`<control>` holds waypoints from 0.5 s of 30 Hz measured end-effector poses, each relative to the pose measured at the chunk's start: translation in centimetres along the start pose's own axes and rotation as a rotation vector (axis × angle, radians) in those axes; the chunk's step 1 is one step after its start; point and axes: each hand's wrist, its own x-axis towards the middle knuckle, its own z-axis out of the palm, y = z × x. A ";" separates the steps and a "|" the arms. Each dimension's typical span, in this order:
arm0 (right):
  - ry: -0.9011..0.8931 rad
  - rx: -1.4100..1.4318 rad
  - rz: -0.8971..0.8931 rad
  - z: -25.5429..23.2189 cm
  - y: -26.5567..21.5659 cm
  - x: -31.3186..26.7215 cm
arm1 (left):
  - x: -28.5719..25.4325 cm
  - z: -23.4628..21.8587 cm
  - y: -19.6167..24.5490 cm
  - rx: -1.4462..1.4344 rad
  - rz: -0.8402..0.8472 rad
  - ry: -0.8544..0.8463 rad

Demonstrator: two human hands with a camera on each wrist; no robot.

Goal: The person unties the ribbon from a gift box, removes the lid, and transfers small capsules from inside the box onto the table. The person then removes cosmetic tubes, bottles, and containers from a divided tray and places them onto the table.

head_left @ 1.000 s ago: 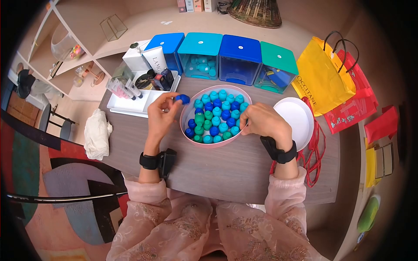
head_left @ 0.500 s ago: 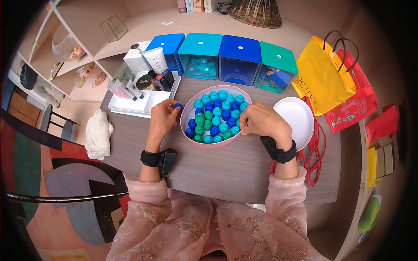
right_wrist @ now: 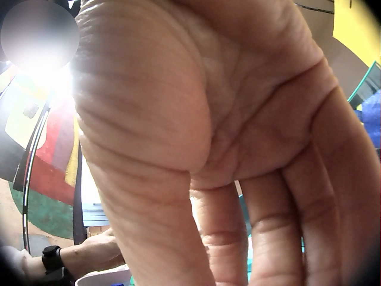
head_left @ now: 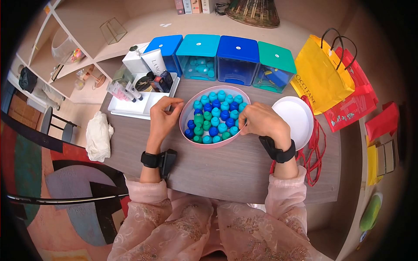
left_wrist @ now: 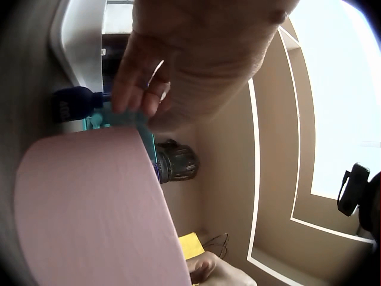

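A round pink box [head_left: 209,145] stands mid-table, packed with small bottle-shaped pieces [head_left: 221,95] in turquoise, dark blue and green. My right hand [head_left: 265,122] grips its right rim, thumb and fingers bent over the edge; the right wrist view is mostly palm. Just left of the box is my left hand [head_left: 164,119], thumb and forefinger slightly parted with nothing visible between them. In the left wrist view, a dark blue bottle-shaped piece [left_wrist: 74,104] stands upright at table level between box and tray, fingertips right at its neck. That piece is hidden behind the hand in the head view.
A white tray [head_left: 126,111] of cosmetics stands at left, beside a crumpled white cloth [head_left: 98,137]. Several coloured lidded boxes [head_left: 237,50] line the back. At right are a white round lid [head_left: 292,124], red cord [head_left: 314,161] and a yellow bag [head_left: 324,74].
My left hand has come down and left from the box's rim; the dark blue piece at its fingertips has gone from sight in the head view. The right hand has stayed on the rim.
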 end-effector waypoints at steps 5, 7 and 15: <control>-0.008 0.029 0.022 -0.2 -0.3 -0.1 | -0.1 0.6 0.6 0.020 0.347 -0.078; -0.009 0.028 0.021 -0.2 -0.3 -0.1 | -0.4 0.7 1.5 0.013 0.306 -0.207; -0.015 0.024 0.034 -0.1 -0.3 0.0 | -0.6 0.9 1.3 0.091 0.325 -0.298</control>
